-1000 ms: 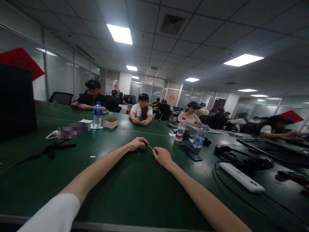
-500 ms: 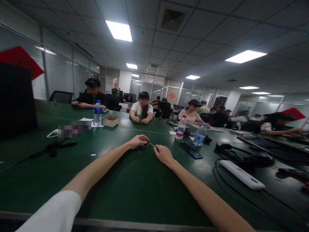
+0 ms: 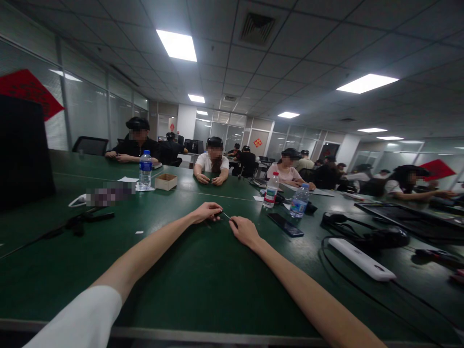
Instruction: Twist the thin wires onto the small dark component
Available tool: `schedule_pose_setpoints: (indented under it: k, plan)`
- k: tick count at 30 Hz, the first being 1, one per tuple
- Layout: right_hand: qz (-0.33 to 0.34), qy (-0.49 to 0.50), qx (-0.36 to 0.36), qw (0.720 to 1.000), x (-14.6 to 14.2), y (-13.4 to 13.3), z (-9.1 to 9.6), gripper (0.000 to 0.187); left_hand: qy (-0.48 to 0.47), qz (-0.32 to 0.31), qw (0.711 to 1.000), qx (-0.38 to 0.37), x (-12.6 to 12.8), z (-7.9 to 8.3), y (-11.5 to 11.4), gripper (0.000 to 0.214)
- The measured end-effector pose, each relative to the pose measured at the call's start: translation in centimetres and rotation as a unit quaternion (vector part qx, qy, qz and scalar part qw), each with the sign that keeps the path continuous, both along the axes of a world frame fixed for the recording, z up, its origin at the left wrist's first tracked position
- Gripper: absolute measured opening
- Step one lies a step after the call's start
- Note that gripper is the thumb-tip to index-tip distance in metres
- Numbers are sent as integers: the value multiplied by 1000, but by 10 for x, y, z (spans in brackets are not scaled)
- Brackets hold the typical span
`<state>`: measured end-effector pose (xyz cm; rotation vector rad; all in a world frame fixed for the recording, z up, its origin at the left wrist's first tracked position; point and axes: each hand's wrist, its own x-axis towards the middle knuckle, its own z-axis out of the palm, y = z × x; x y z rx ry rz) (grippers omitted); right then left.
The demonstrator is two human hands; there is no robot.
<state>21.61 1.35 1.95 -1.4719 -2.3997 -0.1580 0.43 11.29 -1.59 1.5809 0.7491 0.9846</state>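
Observation:
Over the middle of the green table (image 3: 188, 280), my left hand (image 3: 206, 211) is closed, pinching a small black piece (image 3: 218, 213) too tiny to make out. My right hand (image 3: 246, 231) is closed around the dark handle of what looks like a small screwdriver (image 3: 226, 215). Its thin, shiny shaft points up and left toward the black piece, bridging the short gap between my hands. Whether the tip touches the piece or sits in it, I cannot tell. Most of the handle is hidden by my right fingers.
Right of my hands lie a dark phone (image 3: 285, 225), two water bottles (image 3: 270, 191), a white power bank (image 3: 361, 259) with cables, and a black headset (image 3: 366, 233). Ahead left stand a small open box (image 3: 166, 182) and a blue-capped bottle (image 3: 145, 170). Several people sit around.
My hands keep almost the same pose, with the screwdriver shaft between them. The whole view has shifted very slightly. At the far right, a person's head and arm have moved.

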Motion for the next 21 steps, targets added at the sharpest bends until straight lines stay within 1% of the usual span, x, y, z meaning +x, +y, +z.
schedule_pose_setpoints:
  k: [5,11,14,18,21]
  plan:
    - [-12,-2,9,1000,-1,2,-3,41,18,10,1000,6,0,3,-3,56]
    - [-30,-9,6,999,-1,5,-5,42,42,11,999,19,1,6,-6,56]
    - [-24,-7,6,1000,0,6,-6,42,34,5,999,21,2,6,-5,55]
    - [-1,-3,15,1000,1,6,-6,42,32,-20,999,14,2,4,-4,54]
    - [0,2,12,1000,2,6,-6,42,40,-22,999,19,2,4,-4,54]
